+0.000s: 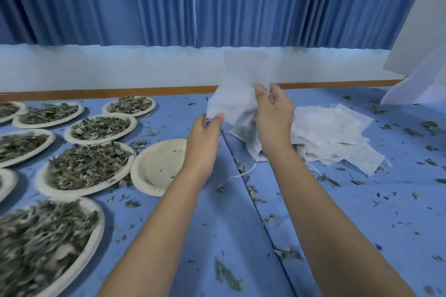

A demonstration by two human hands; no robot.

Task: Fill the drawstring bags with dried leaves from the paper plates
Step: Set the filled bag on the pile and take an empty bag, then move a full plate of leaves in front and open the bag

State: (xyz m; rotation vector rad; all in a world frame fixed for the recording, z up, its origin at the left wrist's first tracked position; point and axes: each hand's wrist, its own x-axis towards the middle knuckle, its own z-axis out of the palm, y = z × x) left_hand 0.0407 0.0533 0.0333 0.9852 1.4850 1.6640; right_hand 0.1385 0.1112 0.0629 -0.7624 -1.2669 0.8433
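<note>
Up above the blue table (241, 236): white drawstring bag (241, 75), pinched at its lower edge by left hand (205, 135), gripped mid-edge by right hand (272, 113). Just behind, heap of bags (337, 135). Beside the left wrist, empty paper plate (156, 166); further left, plates of dried leaves (89, 166). Open cloth nearer, strewn with leaf scraps (287, 252).

I am holding both arms forward, left hand (205, 130) pinching the drawstring bag (241, 77) low, right hand (274, 116) gripping it higher.
</note>
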